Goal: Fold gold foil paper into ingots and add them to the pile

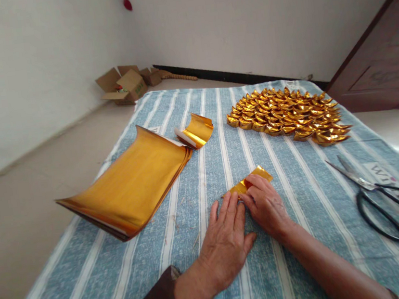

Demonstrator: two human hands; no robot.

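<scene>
A small strip of gold foil paper (252,179) lies on the blue striped cloth (299,195), and both hands press on it. My left hand (227,238) lies flat with its fingertips on the strip's near end. My right hand (264,204) pinches the strip's edge beside it. A thick stack of gold foil sheets (131,182) curls up to the left. A smaller curled bundle of gold paper (195,130) rests behind that stack. Many folded gold paper ingots (286,117) lie packed together at the far right.
Large black-handled scissors (379,195) lie on the cloth at the right. Open cardboard boxes (124,83) sit on the floor in the far corner. A dark wooden door (381,64) stands at the right. Bare floor (26,190) runs along the left.
</scene>
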